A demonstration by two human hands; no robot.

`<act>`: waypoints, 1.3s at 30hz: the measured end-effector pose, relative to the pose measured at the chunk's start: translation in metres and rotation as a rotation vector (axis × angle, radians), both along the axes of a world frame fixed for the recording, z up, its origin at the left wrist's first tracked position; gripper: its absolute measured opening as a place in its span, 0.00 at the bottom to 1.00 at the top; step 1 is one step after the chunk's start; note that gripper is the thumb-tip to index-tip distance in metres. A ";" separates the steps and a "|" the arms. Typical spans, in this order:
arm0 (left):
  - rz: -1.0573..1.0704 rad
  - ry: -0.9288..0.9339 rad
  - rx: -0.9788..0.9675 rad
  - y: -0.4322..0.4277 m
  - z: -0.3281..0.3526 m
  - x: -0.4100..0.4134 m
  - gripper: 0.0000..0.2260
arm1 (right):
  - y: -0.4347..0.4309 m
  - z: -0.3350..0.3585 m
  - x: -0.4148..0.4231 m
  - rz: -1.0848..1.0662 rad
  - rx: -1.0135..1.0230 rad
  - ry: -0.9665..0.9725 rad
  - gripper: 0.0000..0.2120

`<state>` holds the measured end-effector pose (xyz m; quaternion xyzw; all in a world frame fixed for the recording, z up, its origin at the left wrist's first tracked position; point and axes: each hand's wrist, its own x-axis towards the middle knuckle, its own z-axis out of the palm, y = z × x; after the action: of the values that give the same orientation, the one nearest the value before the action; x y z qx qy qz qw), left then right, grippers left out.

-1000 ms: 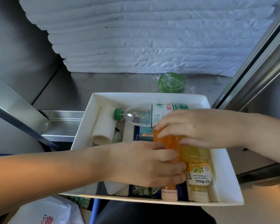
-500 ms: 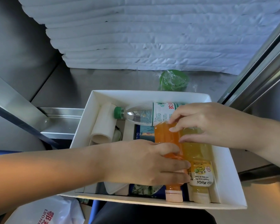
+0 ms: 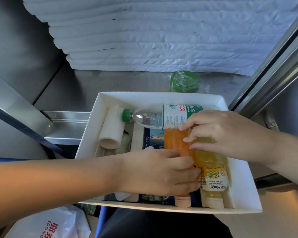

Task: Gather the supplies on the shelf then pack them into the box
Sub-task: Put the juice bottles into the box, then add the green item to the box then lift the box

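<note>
Box (image 3: 162, 98) sits at the near edge of the steel shelf (image 3: 110, 83), partly filled. Nearest, the left hand (image 3: 158, 170) wraps the orange bottle (image 3: 176, 141). Just right of it, the right hand (image 3: 218, 134) grips the base end of the yellow bottle (image 3: 212, 169). Seat both bottles flat and side by side, caps toward the near wall, clear of the water bottle (image 3: 162, 117) lying along the far wall. Beyond the box, a green wrapped item (image 3: 184, 81) lies on the shelf, not yet packed.

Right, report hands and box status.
Left hand grips orange bottle. Right hand holds yellow bottle. Both bottles lying in box. Green wrapped item outside box.
</note>
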<state>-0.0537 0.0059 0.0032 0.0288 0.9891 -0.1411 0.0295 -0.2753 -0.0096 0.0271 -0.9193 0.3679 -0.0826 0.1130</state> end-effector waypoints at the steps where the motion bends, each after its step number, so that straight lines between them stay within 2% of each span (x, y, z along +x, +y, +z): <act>1: 0.000 -0.013 -0.038 -0.001 -0.005 0.004 0.17 | 0.001 -0.001 0.000 0.006 -0.013 0.002 0.07; 8: -0.024 0.053 -0.132 -0.002 -0.011 0.003 0.17 | 0.007 -0.002 0.000 0.009 -0.055 0.009 0.07; 14: 0.024 0.156 -0.028 -0.025 0.004 0.014 0.17 | 0.005 0.006 -0.002 -0.077 0.079 -0.042 0.11; 17: 0.201 0.278 0.046 -0.044 0.019 0.030 0.13 | -0.001 0.011 0.002 -0.153 0.065 -0.028 0.17; 19: 0.412 0.329 0.046 -0.056 0.025 0.036 0.17 | -0.010 0.013 0.009 -0.245 -0.011 -0.079 0.19; 21: 0.639 0.292 0.037 -0.064 0.030 0.037 0.24 | -0.026 0.014 0.017 -0.355 -0.103 -0.098 0.21; 24: 0.823 0.220 0.079 -0.079 0.022 0.041 0.27 | -0.057 0.012 0.029 -0.488 -0.156 0.056 0.26; 28: 0.874 0.177 0.096 -0.090 0.008 0.046 0.26 | -0.090 0.017 0.041 -0.552 -0.009 0.185 0.33; 31: 0.862 0.166 0.109 -0.093 0.002 0.049 0.27 | -0.108 0.022 0.043 -0.578 0.073 0.128 0.32; 33: 0.852 0.171 0.133 -0.095 0.000 0.051 0.27 | -0.119 0.023 0.040 -0.645 0.039 0.120 0.31; 37: 0.841 0.192 0.193 -0.095 -0.001 0.052 0.28 | -0.130 0.015 0.033 -0.753 0.065 0.422 0.34; 39: 0.844 0.208 0.215 -0.095 0.000 0.052 0.28 | -0.131 0.006 0.032 -0.754 0.109 0.410 0.30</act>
<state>-0.0014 -0.0895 0.0030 -0.3886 0.9211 -0.0150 -0.0183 -0.2435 -0.1406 0.0330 -0.7106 0.6967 0.0859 0.0479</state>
